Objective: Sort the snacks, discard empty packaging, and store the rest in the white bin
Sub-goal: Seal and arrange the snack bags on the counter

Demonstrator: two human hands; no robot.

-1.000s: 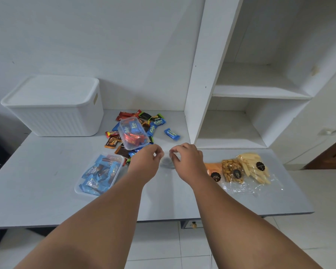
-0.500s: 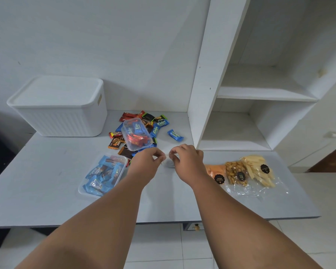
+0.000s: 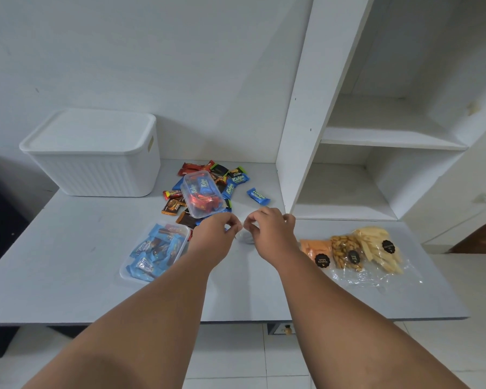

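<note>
Head view only.

Left hand (image 3: 213, 234) and right hand (image 3: 272, 234) meet over the table (image 3: 68, 262), mid-near, with a small pale wrapper (image 3: 244, 237) between them. Right fingers are curled and pinch its top edge. Left fingers are curled, thumb to forefinger at the wrapper's left edge; can't tell if they actually have hold.

Risks, my read:
- The wrapper looks thin and light. A one-sided pinch could let it slip or tear, and it would be hard to spot on the pale table.
- Can't tell if it's empty. A misjudgment puts a good snack in the trash, or junk in storage.
- The left wrist sits just beside the clear tub (image 3: 201, 193) perched on the snack pile (image 3: 222, 175). A careless pull-back could knock it off and scatter the sorted pieces.
- The near-left tub of blue packets (image 3: 155, 248) lies under the left forearm's path, so the same hazard applies.
- The white bin (image 3: 96, 155) is far left with its lid on, so nothing can go in until it's opened.
- The three snack bags (image 3: 348, 252) at right are near the right forearm, where a sweep could drag their loose plastic.
</note>
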